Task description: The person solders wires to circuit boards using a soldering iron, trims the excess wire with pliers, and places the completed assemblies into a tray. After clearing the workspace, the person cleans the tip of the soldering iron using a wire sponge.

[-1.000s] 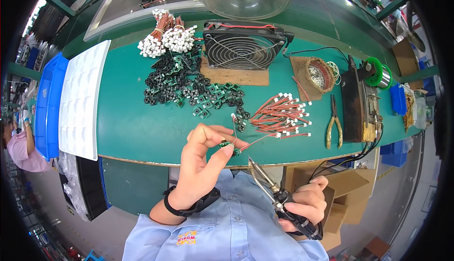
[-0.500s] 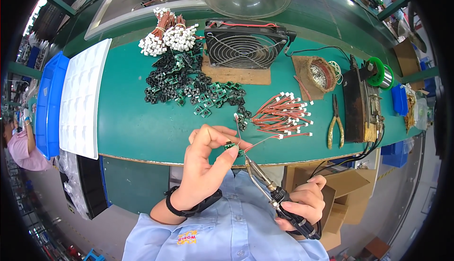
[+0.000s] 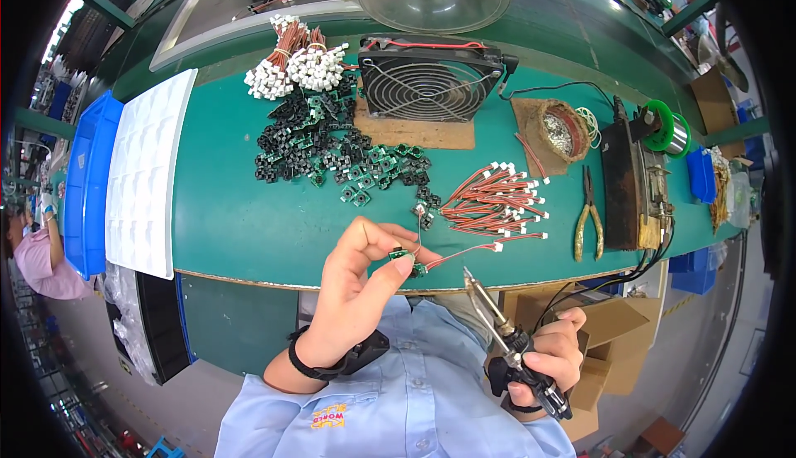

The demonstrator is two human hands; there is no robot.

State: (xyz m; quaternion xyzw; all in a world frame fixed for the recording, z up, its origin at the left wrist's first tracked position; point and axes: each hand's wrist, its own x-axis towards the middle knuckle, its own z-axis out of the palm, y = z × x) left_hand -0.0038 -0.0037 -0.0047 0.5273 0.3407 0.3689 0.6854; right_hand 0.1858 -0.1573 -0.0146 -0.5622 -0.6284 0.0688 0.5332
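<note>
Over the near edge of the green table, my left hand [image 3: 361, 280] pinches a small green circuit board [image 3: 401, 254]. Thin wires with white connectors run from its fingertips, one [image 3: 420, 211] upward and a red-and-white pair [image 3: 464, 253] to the right. My right hand [image 3: 549, 358] grips a soldering iron [image 3: 495, 313] with a guide tube along its shaft. The iron's tip points up and left, apart from the board. Beyond my hands lie a spread of red-and-white wire leads [image 3: 497, 203] and a heap of small black and green boards [image 3: 319, 139].
A black fan [image 3: 427, 81] stands at the back, with bundled connectors [image 3: 303, 58] to its left. Pliers [image 3: 589, 218], a tip-cleaning bowl [image 3: 565, 132] and a solder spool [image 3: 666, 129] are on the right. A white tray [image 3: 149, 176] and blue bin [image 3: 87, 184] occupy the left.
My right hand has drawn the soldering iron right and away from the board. My left hand keeps its pinch, shifting only slightly, and the attached wires have moved a little.
</note>
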